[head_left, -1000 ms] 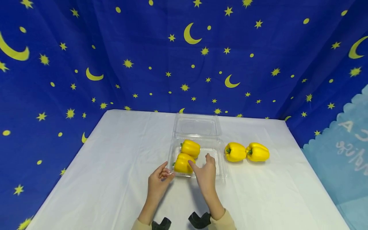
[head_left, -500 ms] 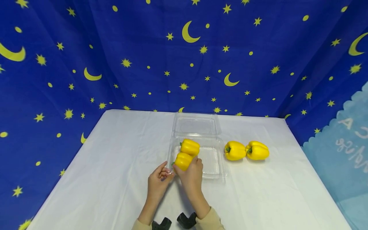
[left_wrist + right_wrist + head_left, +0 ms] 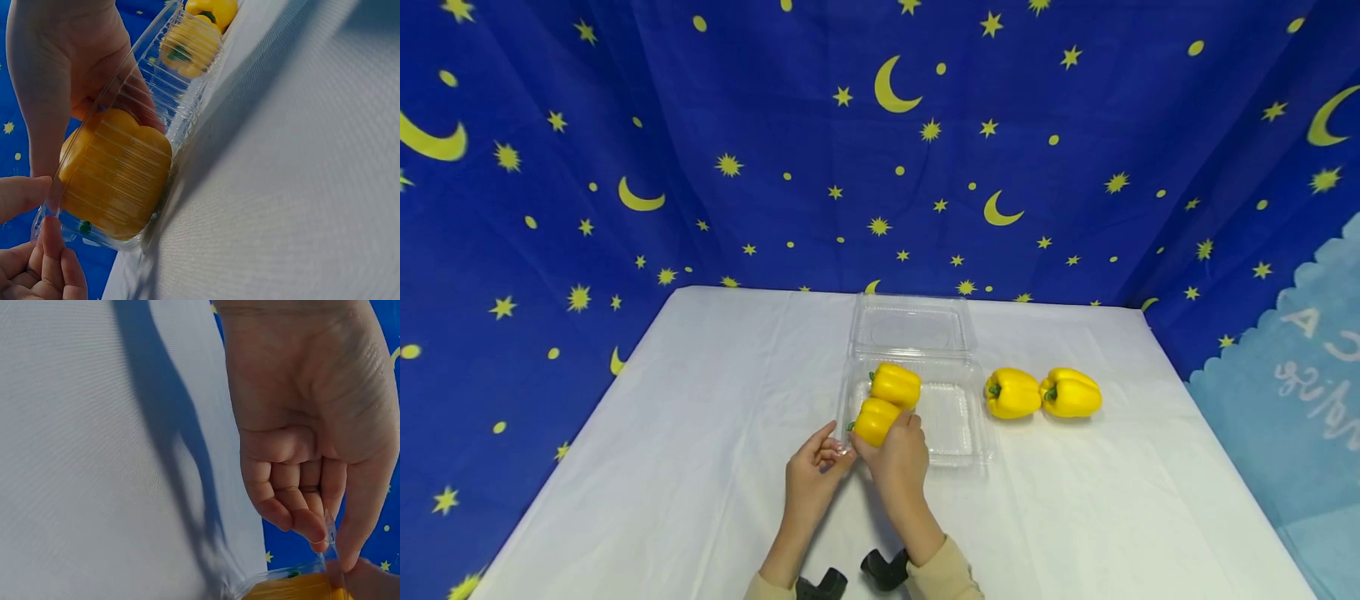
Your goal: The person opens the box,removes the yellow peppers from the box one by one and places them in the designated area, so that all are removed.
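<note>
A clear plastic clamshell box point(image 3: 951, 421) lies with its lid folded back on the table. Two yellow bell peppers sit in its left half, a far one point(image 3: 897, 385) and a near one point(image 3: 875, 421). My right hand point(image 3: 898, 467) grips the near pepper, thumb on its left and fingers on its right side. With thumb and fingertips, my left hand point(image 3: 808, 483) pinches the box's near left corner; the right wrist view also shows this left hand point(image 3: 300, 437). Through the ribbed wall in the left wrist view, the held pepper point(image 3: 119, 181) shows low inside the box.
Right of the box, two more yellow bell peppers, a nearer-to-box one point(image 3: 1013, 394) and an outer one point(image 3: 1072, 392), lie side by side on the white tablecloth point(image 3: 1075, 508). The transparent lid point(image 3: 913, 327) lies toward the blue star-and-moon curtain point(image 3: 820, 125).
My right hand has moved left from above the box's middle and closed on the near pepper, which tilts slightly. The left hand keeps its pinch on the corner.
</note>
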The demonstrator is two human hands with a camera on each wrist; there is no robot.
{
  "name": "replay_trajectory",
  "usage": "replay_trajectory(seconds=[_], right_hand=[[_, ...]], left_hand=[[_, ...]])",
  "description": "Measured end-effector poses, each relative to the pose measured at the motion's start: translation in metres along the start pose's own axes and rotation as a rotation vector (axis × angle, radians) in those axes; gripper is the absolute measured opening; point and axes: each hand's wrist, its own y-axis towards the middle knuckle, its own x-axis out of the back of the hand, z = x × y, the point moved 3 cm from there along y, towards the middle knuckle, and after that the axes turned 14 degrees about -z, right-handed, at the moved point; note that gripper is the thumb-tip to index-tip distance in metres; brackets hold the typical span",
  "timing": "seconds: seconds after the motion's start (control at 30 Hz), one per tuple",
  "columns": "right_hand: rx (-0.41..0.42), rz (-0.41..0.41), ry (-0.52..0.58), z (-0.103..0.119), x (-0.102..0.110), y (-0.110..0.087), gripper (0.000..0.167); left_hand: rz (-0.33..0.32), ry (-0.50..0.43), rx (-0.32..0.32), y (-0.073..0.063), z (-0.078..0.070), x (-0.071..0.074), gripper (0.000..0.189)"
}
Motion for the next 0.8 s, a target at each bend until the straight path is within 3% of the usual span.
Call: replay_trajectory(seconds=[0.3, 0.57, 0.8], right_hand=[[0.004, -0.098, 0.055, 0.000, 0.000, 0.000, 0.066], [-0.145, -0.081, 0.284, -0.002, 0.010, 0.006, 0.084], [-0.132, -0.121, 0.381, -0.005, 0.024, 0.016, 0.082]], left_hand=[[0.000, -0.009, 0.004, 0.000, 0.000, -0.001, 0.051], [0.004, -0.035, 0.019, 0.001, 0.002, -0.003, 0.052], [0.002, -0.047, 0.023, 0.001, 0.002, -0.002, 0.052]])
